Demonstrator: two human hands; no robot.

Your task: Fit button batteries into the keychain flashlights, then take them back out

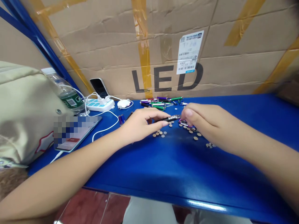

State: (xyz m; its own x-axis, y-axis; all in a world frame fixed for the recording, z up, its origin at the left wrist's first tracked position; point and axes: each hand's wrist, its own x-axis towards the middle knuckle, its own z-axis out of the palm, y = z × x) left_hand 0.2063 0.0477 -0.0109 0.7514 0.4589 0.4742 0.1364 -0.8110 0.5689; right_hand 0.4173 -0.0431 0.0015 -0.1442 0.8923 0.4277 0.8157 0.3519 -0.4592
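My left hand (142, 124) and my right hand (203, 119) meet over the blue shelf (163, 168). Between them they pinch a small dark pen-shaped tube (171, 118), the left at its near end, the right at its far end. Several small round button cells (161, 133) lie scattered under and around both hands. Behind the hands lies a heap of several little green, purple and black tubes with clips (161, 102).
A large cardboard box marked LED (163, 46) closes off the back. At the left are a phone (77, 132) lying flat on a white cable, a white power strip (100, 104), a second phone (99, 87) leaning up, a water bottle (67, 95) and a beige bag (25, 112).
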